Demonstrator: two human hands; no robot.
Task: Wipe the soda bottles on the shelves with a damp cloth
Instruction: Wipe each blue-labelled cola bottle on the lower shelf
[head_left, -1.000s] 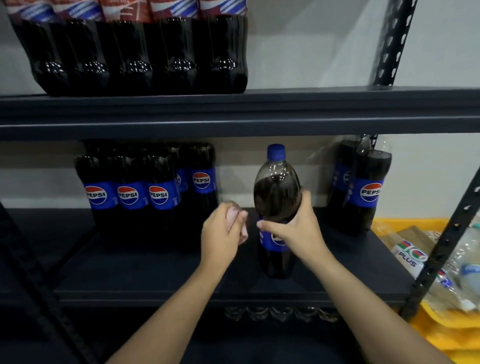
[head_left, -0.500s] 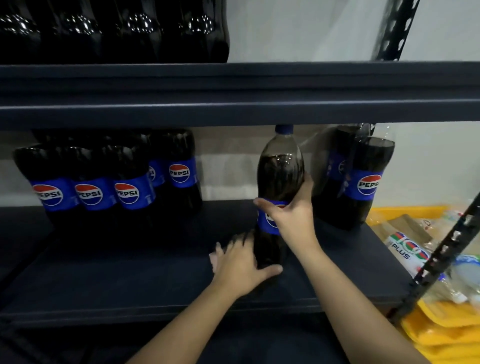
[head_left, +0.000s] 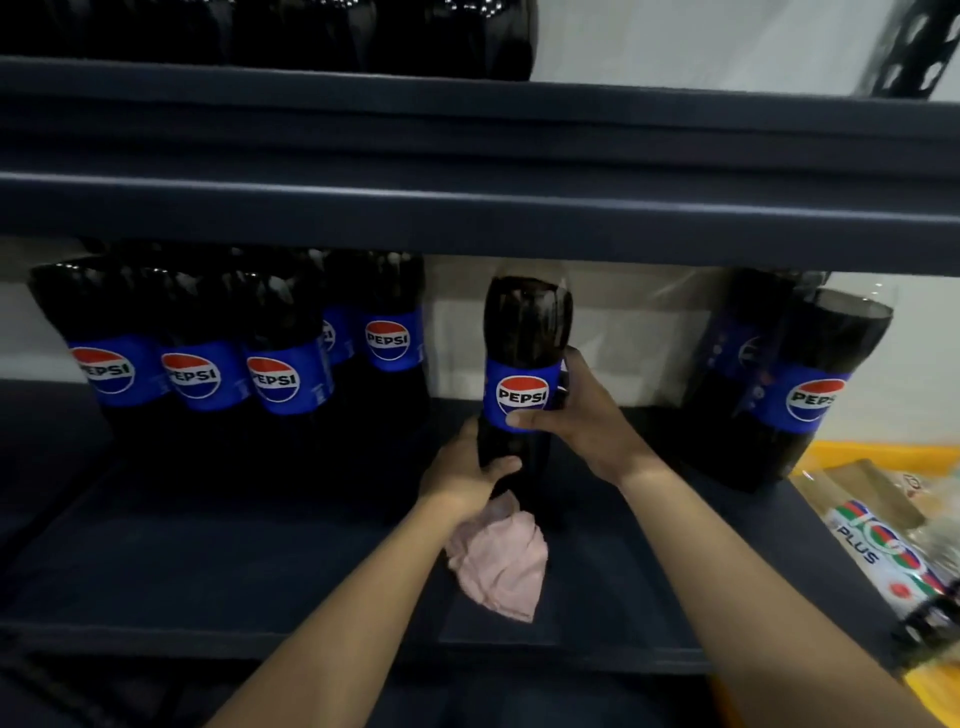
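Head view: both hands' fingers wrap the Pepsi bottle (head_left: 524, 374), pink cloth (head_left: 501, 564) below, bottle rows (head_left: 208, 358) flanking.

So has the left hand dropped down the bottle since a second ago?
Yes. The left hand went from label height to below the label on the bottle.

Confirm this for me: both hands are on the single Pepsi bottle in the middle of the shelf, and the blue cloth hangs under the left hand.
One thing is wrong: the cloth is pale pink, not blue, as the head view shows. The rest holds: the left hand and the right hand both grip the single Pepsi bottle in the middle of the shelf, and the cloth hangs under the left hand.
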